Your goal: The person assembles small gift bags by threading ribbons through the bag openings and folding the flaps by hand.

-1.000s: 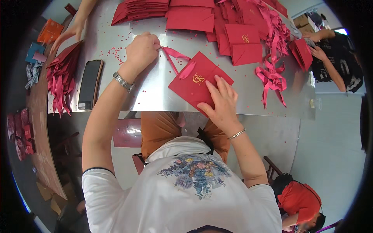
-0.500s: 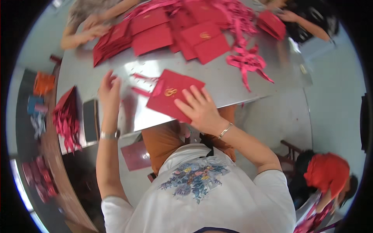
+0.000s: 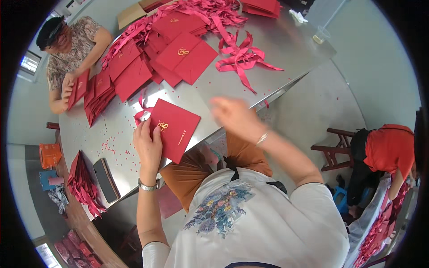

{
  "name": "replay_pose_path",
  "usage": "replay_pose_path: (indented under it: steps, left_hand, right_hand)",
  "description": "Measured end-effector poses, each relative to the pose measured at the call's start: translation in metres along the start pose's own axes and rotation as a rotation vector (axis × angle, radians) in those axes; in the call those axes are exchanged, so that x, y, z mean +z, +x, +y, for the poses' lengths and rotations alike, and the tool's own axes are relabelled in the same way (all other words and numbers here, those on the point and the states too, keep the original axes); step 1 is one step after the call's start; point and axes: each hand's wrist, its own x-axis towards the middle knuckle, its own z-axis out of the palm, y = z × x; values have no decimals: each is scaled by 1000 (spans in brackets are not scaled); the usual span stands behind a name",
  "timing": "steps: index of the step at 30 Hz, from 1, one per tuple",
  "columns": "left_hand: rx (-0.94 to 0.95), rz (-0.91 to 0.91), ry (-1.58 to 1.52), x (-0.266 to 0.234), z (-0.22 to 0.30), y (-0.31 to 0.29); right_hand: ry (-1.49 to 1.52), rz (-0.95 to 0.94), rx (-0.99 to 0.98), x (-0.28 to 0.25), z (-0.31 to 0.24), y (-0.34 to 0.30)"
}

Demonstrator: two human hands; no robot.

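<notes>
At the far left of the table, a cluster of folded red bags with trailing ribbons [image 3: 85,184] lies beside a dark phone [image 3: 106,180], both well apart from the work. Next comes the left hand [image 3: 149,145], laid over the left side of a single red bag [image 3: 179,129], its thumb on the front face beside the gold emblem and its fingers close together at the edge by the pink ribbon handle [image 3: 140,115]; whether they pinch the edge or only rest on it, I cannot tell. The bag lies flat, askew to the person, one corner pointing away and another reaching the near table edge. Its sides look close in length, so no long axis stands out; the handle comes off its left side. From the left fingers, the bag spreads to the right. The right hand [image 3: 234,114] is beyond the bag's right corner, clear of it and blurred, so how wide its fingers stand cannot be told. The left hand is plainly the nearer. Past the bag, toward the far right, lie loose pink ribbons [image 3: 245,61].
</notes>
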Motion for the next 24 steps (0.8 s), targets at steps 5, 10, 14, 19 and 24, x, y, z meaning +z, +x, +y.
replay_pose_path:
  steps: [5, 10, 14, 19, 24]
  left_hand:
    - [59, 46, 169, 0, 8, 18]
    - [-9, -73, 208, -6, 26, 39]
    - [-125, -149, 37, -9, 17, 46]
    - [-294, -206, -268, -13, 15, 51]
    - [-389, -362, -584, -12, 12, 49]
  right_hand:
    - [-902, 214, -470, -100, 62, 14]
    - [-734, -177, -431, -124, 55, 18]
    - [-887, -136, -672, -110, 50, 26]
    - [34, 19, -207, -31, 10, 29]
    - [162, 11, -342, 66, -27, 57]
